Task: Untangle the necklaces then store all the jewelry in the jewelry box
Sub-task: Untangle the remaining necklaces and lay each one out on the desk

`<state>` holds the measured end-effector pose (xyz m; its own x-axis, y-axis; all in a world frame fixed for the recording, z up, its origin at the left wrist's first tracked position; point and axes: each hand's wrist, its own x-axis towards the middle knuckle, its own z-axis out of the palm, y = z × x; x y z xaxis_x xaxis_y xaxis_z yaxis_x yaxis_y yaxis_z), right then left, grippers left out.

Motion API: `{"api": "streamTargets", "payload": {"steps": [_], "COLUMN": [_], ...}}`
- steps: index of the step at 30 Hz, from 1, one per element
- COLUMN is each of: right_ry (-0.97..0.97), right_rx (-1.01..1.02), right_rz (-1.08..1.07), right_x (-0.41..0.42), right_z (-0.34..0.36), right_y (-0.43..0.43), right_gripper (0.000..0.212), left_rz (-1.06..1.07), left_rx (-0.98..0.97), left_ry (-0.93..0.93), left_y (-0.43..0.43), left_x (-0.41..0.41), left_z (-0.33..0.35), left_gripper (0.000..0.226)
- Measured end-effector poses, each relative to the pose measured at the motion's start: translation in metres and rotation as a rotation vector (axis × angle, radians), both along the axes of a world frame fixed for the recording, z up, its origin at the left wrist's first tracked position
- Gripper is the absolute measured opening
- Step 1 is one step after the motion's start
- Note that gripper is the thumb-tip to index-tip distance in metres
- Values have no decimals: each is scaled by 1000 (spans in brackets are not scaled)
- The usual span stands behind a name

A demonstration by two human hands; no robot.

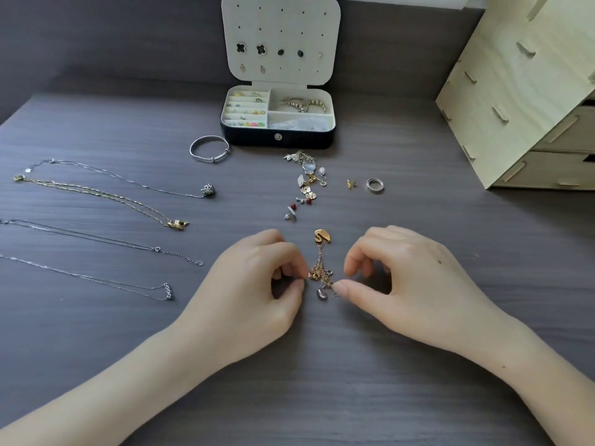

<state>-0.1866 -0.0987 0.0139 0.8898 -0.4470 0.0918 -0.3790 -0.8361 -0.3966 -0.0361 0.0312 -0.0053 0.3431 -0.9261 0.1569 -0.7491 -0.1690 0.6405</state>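
tangle (320, 272) mid tabletop (322, 397), on the near side. left hand (257, 284) pinches its left side. right hand (402, 278): thumb tip touches its right side, curled fingers off it, can't tell if it grips. box (277, 136) open at far edge, earring pile (306, 185) between. four necklaces (112, 185) toward left edge. drawers (515, 91) at far right corner; bare top nearside and right of right hand

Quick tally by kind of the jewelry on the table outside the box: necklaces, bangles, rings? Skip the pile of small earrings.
Laid-out necklaces: 4
Tangled necklace clump: 1 (strand count unclear)
Bangle: 1
Ring: 1
Total: 7
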Motion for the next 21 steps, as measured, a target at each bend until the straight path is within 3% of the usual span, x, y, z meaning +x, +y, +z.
{"api": "streamTargets", "payload": {"steps": [4, 11, 17, 21], "right_ry": [-77, -82, -103, -89], "right_rx": [-111, -173, 160, 278], "right_rz": [61, 104, -26, -144], "right_x": [8, 12, 6, 2], "right_z": [-5, -15, 1, 5], "right_y": [14, 16, -3, -18], "right_gripper": [34, 24, 22, 21], "left_rz": [-4, 0, -53, -127], "left_rx": [1, -36, -64, -90], "left_ry": [22, 49, -113, -201], "left_y": [1, 3, 4, 4], "left_x": [3, 5, 5, 5], "left_z": [-2, 0, -3, -5], "left_gripper": [16, 27, 43, 49]}}
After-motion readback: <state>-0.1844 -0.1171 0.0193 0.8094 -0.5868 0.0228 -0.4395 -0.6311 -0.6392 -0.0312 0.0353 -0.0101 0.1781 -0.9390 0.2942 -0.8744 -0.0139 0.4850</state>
